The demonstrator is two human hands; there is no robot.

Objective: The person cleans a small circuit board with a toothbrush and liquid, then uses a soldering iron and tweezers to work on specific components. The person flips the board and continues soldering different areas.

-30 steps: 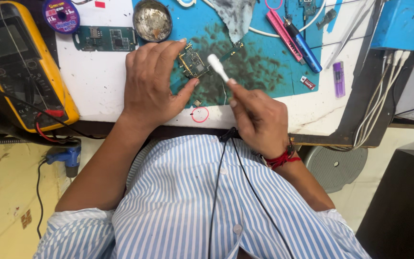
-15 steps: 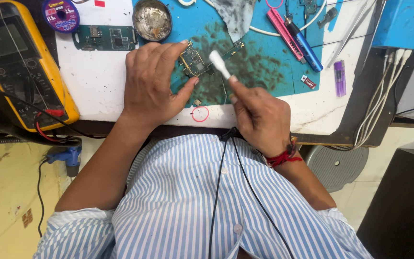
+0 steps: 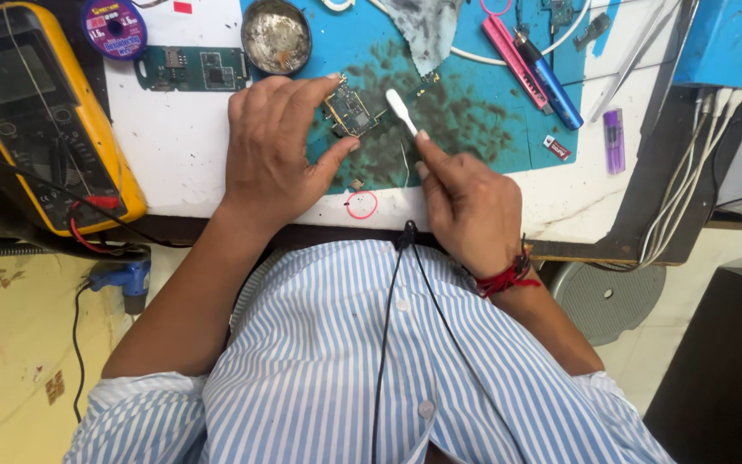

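Note:
My left hand (image 3: 278,148) pinches a small circuit board (image 3: 350,110) between thumb and fingers, holding it over the stained blue mat (image 3: 465,120). My right hand (image 3: 465,202) grips a white brush-like tool (image 3: 401,112) whose head points at the board's right edge, almost touching it. A red thread band sits on my right wrist. The lower part of the tool is hidden inside my fist.
A yellow multimeter (image 3: 36,112) lies at the left, a green circuit board (image 3: 192,69) and a round metal tin (image 3: 276,36) behind my left hand. Pink and blue tools (image 3: 534,69) lie at the back right. A blue box (image 3: 727,39) stands at the far right.
Both hands stay in nearly the same place. The white tool's head has shifted slightly next to the small board.

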